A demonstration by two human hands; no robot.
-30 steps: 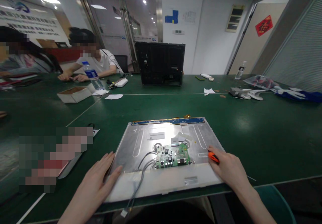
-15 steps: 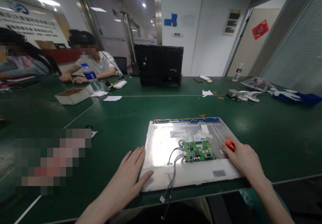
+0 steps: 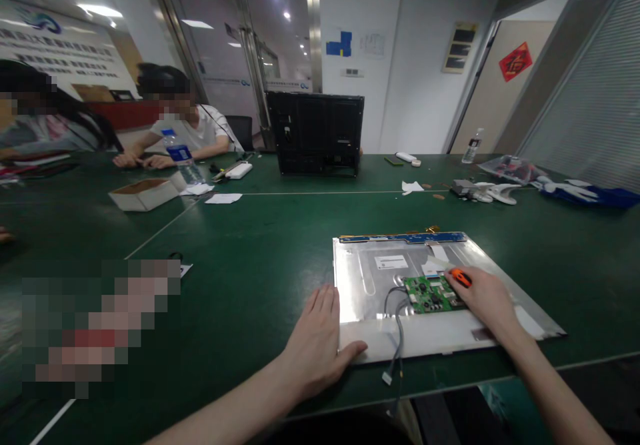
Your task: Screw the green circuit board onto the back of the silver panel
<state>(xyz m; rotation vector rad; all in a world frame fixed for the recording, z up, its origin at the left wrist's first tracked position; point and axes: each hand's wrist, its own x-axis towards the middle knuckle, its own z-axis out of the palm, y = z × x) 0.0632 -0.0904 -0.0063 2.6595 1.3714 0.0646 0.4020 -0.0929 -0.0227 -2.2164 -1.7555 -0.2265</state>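
An LCD panel [image 3: 370,298] lies back side up on the table in front of me. A green circuit board [image 3: 429,295] sits on its metal back, with grey cables [image 3: 399,338] running over the near edge. A blue circuit strip [image 3: 400,237] lines the far edge. My left hand [image 3: 323,338] lies against the panel's left edge, fingers stretched out. Over the board's right end, my right hand [image 3: 487,298] is closed on a small orange-and-black tool [image 3: 460,277]; its tip is hidden. White tape and a flat cable [image 3: 439,253] lie just beyond the board.
A black monitor housing [image 3: 317,131] stands across the green table [image 3: 270,245]. To the left are an open box [image 3: 145,195], a water bottle [image 3: 183,158] and two seated people. Gloves [image 3: 487,191] and a plastic bag [image 3: 515,168] lie at the far right. A blurred patch covers the left foreground.
The panel has shifted to the right across the table, my left hand moving with it. My right hand, holding the orange-and-black tool, now lies over the board's right end instead of beside the panel's right edge.
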